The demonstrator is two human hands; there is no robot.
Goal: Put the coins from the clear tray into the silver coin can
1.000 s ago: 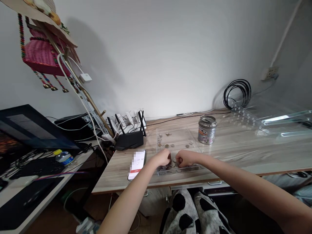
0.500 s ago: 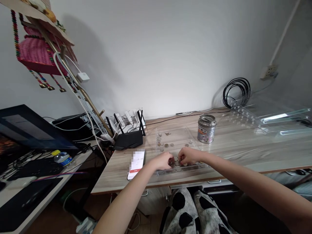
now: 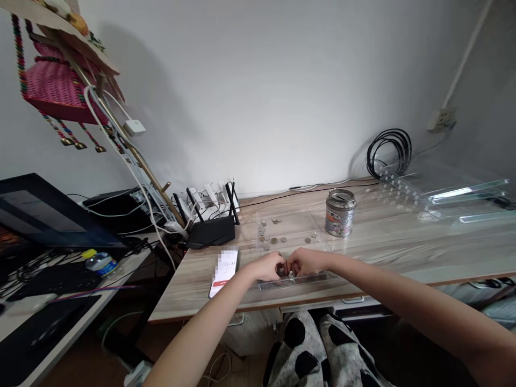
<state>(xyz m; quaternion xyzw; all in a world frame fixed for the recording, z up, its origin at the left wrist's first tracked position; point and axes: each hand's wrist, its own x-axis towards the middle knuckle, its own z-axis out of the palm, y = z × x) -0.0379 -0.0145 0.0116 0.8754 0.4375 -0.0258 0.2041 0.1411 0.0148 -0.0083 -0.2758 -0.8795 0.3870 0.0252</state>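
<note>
Saw nearest the black-spotted trousers, below the edge of the wood-grain desk; noted on its left part a lit phone; read digits ending in 3:33 there, beside a pixelated patch and above a red bar with lettering too small to read; found the left hand and the right hand close together, just inside the near wall of a clear tray, both with fingers narrowly curled down among coins; could not tell whether pinching any or merely touching; spotted more coins loose farther back in the tray, markings too small to read; made out on a separate table at left a yellow-capped bottle, blue label illegible; saw right of the tray an upright silver tin with slotted lid and orange-banded label, characters too small for sure reading; noted behind the phone a black router; saw farthest a coil of black cable near the wall.
</note>
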